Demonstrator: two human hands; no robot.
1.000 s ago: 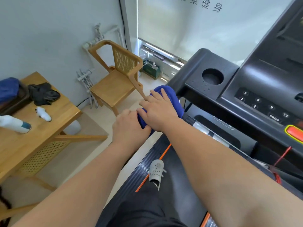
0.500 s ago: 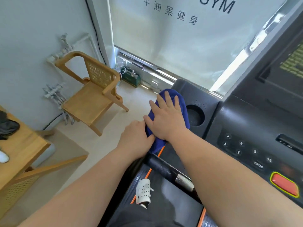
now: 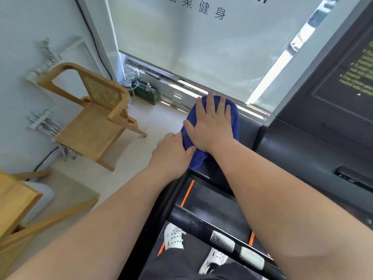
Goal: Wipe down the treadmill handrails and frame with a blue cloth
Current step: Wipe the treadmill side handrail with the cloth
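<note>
The blue cloth [image 3: 235, 116] lies spread over the left front corner of the black treadmill console [image 3: 306, 150]. My right hand [image 3: 212, 124] presses flat on top of it, fingers apart and pointing away from me. My left hand [image 3: 171, 156] grips the cloth's near left edge at the side of the console frame. A black handrail bar [image 3: 193, 223] with silver sensor plates crosses below my arms. The cup hole under the cloth is hidden.
A wooden chair [image 3: 94, 122] stands on the floor to the left, by the wall. A wooden table corner [image 3: 16, 197] is at the lower left. The window wall and a green bag [image 3: 145, 93] lie ahead. My white shoes [image 3: 174, 236] stand on the treadmill belt.
Both hands have pushed the cloth forward along the console's left corner, now covering the cup hole. The view has tilted up and to the right.
</note>
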